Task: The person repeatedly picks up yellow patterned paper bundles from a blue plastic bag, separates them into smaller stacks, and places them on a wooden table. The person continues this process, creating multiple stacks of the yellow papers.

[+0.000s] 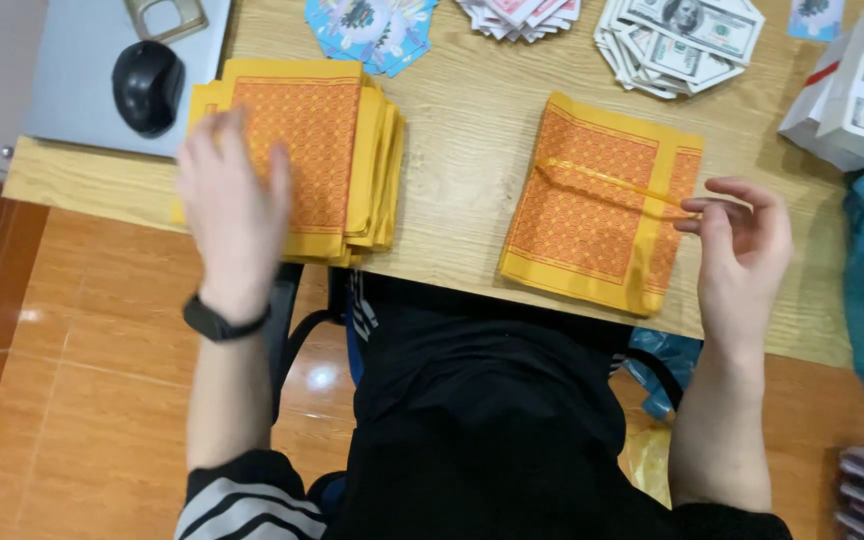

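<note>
Left hand [232, 215] over orange paper stack [322, 150], right hand [742, 240] pinching band [612, 182] (yellow)

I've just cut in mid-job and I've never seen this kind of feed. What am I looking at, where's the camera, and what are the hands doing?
One camera, worn on the person's head, looks down at a wooden table. No machine: two bare hands. The left hand rests on a loose stack of orange-and-yellow paper sheets. The right hand pinches a thin yellow band stretched across a second, neater stack. Behind lie fanned play banknotes, patterned cards and a computer mouse.
</note>
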